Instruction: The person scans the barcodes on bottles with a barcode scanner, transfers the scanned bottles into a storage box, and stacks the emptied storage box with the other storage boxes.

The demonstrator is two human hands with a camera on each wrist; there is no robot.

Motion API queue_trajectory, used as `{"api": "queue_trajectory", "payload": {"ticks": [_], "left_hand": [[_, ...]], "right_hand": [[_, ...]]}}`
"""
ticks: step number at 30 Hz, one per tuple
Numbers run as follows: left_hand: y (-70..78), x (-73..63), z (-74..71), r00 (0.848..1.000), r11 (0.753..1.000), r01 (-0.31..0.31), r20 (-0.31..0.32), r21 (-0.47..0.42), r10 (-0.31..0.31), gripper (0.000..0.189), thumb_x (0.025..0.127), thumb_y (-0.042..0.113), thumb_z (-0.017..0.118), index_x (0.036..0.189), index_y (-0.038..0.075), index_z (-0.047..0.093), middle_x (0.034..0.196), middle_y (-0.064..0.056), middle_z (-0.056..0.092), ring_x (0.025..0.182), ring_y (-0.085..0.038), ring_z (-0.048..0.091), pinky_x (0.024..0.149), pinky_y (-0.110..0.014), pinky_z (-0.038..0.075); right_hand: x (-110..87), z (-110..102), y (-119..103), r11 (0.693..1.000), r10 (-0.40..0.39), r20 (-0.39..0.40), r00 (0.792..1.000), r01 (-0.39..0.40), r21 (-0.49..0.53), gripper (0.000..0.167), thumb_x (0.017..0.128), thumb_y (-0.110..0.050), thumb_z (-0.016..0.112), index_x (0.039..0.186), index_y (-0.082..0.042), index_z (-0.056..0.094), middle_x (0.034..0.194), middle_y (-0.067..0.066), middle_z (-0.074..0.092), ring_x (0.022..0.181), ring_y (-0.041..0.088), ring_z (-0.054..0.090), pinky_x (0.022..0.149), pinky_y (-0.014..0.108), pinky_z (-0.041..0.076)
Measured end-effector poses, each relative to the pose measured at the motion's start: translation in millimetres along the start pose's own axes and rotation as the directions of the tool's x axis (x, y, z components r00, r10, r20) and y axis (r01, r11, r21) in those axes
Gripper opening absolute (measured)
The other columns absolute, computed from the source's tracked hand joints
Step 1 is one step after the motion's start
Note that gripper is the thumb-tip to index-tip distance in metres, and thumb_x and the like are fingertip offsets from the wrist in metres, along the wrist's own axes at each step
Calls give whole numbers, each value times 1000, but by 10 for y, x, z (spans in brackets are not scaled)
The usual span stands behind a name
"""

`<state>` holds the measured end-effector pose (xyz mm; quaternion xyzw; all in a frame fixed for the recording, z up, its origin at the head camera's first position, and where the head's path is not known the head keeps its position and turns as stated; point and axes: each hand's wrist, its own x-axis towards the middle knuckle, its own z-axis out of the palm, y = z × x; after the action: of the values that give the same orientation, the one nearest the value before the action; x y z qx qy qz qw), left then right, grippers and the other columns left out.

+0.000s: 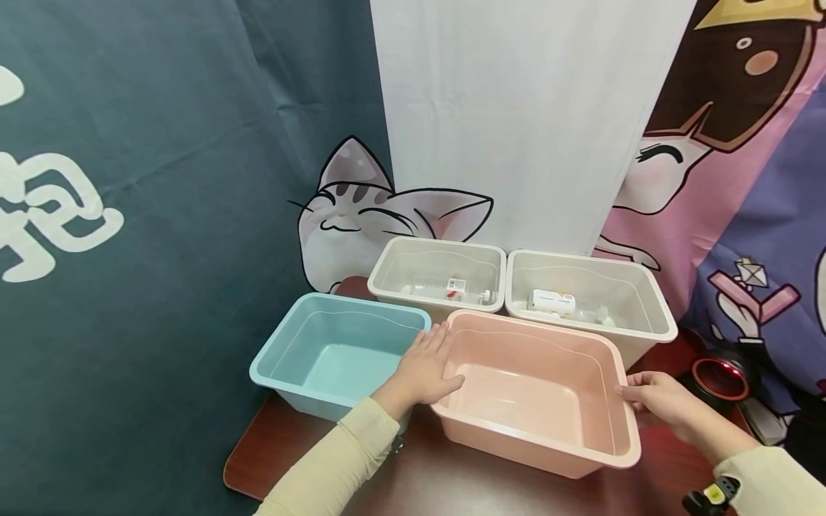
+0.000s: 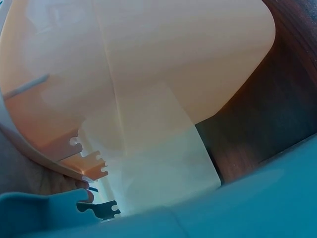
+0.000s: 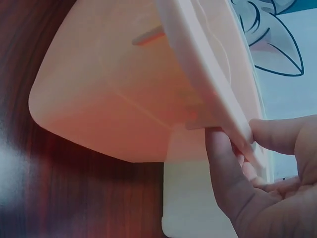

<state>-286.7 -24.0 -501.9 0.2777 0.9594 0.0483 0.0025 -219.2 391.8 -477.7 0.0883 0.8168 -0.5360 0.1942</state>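
A pink plastic bin [image 1: 516, 401] stands at the front of the table, to the right of a light blue bin [image 1: 335, 358]. My left hand [image 1: 422, 369] holds the pink bin's left rim, its thumb over the inner side and its fingers along the gap beside the blue bin. Fingertips [image 2: 88, 192] show between the two rims in the left wrist view. On the far side my right hand [image 1: 661, 398] pinches the right rim of the pink bin, with the thumb on top and fingers beneath the edge, as the right wrist view shows.
Behind stand two off-white bins, the left one [image 1: 439, 246] and the right one [image 1: 590, 264], each with a clear bottle inside. A dark round device with a red ring [image 1: 719, 378] lies right of the bins. Printed curtains [image 1: 181, 251] hang behind the table [image 1: 413, 480].
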Motion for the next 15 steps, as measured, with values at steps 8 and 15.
{"api": "queue_trajectory", "payload": {"ticks": [8, 15], "left_hand": [[32, -1, -44, 999, 999, -32, -11, -21, 31, 89, 96, 59, 45, 160, 1, 22, 167, -15, 19, 154, -30, 19, 125, -42, 14], [64, -28, -141, 999, 998, -37, -8, -50, 37, 86, 99, 60, 38, 159, 0, 24, 166, -15, 24, 154, -29, 22, 125, -42, 16]], "right_hand": [[-8, -210, 116, 975, -16, 242, 970, -38, 219, 50, 109, -34, 40, 123, 13, 49, 100, 7, 70, 93, 22, 71, 83, 46, 60], [32, -486, 251, 842, -153, 548, 823, -182, 508, 93, 101, -65, 2, 133, 9, 49, 123, 15, 65, 115, 35, 64, 100, 51, 52]]}}
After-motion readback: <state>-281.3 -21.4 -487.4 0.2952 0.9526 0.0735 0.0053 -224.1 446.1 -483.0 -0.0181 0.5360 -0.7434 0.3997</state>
